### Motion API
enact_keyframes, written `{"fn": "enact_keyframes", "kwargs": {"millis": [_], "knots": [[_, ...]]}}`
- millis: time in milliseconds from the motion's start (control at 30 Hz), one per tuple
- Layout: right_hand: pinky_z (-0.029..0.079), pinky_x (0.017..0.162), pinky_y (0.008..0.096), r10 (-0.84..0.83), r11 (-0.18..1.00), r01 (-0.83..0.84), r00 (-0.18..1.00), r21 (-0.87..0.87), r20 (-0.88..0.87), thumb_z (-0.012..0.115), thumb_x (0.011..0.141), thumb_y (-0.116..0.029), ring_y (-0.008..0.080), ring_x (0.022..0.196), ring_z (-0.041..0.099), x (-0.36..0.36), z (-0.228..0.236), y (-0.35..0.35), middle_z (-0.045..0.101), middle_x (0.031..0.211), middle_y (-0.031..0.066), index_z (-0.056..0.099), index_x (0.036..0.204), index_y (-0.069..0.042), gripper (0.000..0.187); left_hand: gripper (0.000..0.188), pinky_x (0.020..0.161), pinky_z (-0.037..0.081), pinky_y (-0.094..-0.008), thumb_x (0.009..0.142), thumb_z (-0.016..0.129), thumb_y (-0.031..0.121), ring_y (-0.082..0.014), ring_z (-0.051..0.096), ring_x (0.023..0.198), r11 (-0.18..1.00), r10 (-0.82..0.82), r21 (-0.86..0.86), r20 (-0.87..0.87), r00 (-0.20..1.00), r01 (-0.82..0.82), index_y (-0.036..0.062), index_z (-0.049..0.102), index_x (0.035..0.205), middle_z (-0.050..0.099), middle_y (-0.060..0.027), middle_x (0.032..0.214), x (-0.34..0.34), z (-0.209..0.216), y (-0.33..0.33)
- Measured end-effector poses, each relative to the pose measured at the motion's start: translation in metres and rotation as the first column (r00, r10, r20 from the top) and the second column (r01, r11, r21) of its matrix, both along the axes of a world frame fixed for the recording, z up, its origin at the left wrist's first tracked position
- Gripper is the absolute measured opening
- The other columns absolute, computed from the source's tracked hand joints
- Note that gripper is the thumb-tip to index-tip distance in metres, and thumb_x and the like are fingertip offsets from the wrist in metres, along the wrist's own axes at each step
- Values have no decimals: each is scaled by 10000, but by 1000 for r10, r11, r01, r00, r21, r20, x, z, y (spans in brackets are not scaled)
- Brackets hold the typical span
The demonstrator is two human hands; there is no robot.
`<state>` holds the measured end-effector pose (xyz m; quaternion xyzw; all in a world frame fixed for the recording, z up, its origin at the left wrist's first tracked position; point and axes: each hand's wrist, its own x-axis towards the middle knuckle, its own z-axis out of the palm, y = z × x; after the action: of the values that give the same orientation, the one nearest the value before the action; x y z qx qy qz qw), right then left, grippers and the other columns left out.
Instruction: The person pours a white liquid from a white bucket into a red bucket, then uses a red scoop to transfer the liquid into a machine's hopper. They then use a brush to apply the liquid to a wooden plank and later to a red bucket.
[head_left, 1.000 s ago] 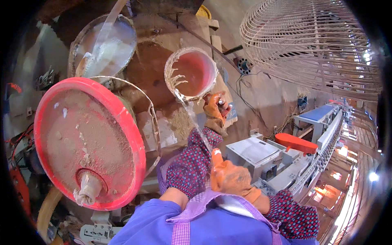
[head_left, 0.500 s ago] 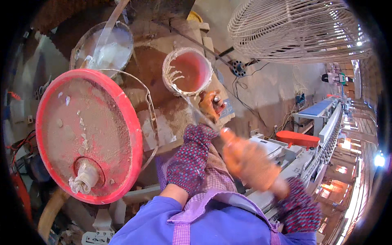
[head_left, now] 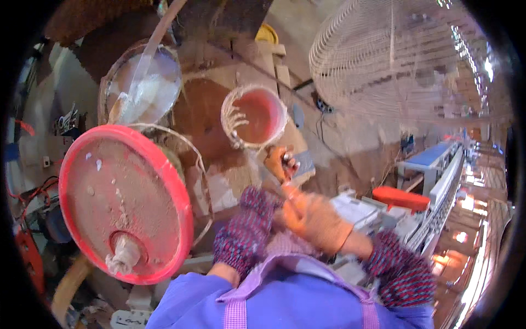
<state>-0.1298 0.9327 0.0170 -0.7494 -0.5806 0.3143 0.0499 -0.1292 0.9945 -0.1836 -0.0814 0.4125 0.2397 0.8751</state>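
Observation:
My left hand (head_left: 280, 164), in an orange glove, is closed just below the rim of a glue-crusted bucket (head_left: 226, 112). Its fingers curl around something with small shiny bits, too small to make out. The bucket's inside is reddish, and thick pale drips hang on its left wall. My right hand (head_left: 316, 220), also gloved in orange, is closed and somewhat blurred beside my left wrist. What it grips is hidden. Patterned sleeve covers wrap both forearms.
A large red round lid (head_left: 126, 192), coated in dust, stands close at my left. Behind it is an open container of whitish stuff (head_left: 150, 90). A wire fan guard (head_left: 378, 66) looms at the far right, above a conveyor machine with an orange cover (head_left: 400, 198).
My right hand has moved left toward my left wrist. The thin pale strip between it and the bucket no longer shows. The view has shifted, so the bucket and lid appear lower.

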Motion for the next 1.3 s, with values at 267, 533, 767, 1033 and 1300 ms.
{"fn": "enact_keyframes", "kwargs": {"millis": [267,533,767,1033,1300], "knots": [[478,549,424,-36,998,40,995,39,-92,553,872,-170,293,591,610,48,6,10,615,705,160,589,1183,-15,350,195,485,438,-322,862,544,236,-125,460,507,996,-80,-13,143,986,83,54,606,900,444,52,596,7,-19,3],[432,550,267,-218,952,116,906,-282,-364,528,907,-215,81,576,518,166,-22,33,564,678,20,597,1231,-53,369,268,553,454,-323,846,525,264,-122,440,498,983,-174,-26,197,965,183,41,593,980,431,69,576,-7,-25,10],[379,479,259,-150,988,110,870,-111,-470,521,883,-222,84,520,464,251,-103,38,550,655,-6,637,1171,-95,335,242,587,455,-315,848,585,270,-103,445,517,976,-215,78,430,877,202,47,571,942,426,62,590,-37,-71,1],[374,484,250,-277,952,219,911,-213,-305,567,891,-260,86,558,479,267,-53,-1,580,719,3,654,1041,-44,277,216,586,450,-304,879,570,265,-102,459,553,973,-228,128,350,909,194,69,571,971,454,52,637,-35,-57,-3],[456,576,273,-234,955,284,901,89,-366,567,899,-163,115,620,557,193,-6,-62,614,762,66,638,1097,-13,258,179,591,459,-299,890,525,238,-99,506,573,983,-133,147,158,978,110,72,557,949,490,57,659,-6,-37,-18]]}}
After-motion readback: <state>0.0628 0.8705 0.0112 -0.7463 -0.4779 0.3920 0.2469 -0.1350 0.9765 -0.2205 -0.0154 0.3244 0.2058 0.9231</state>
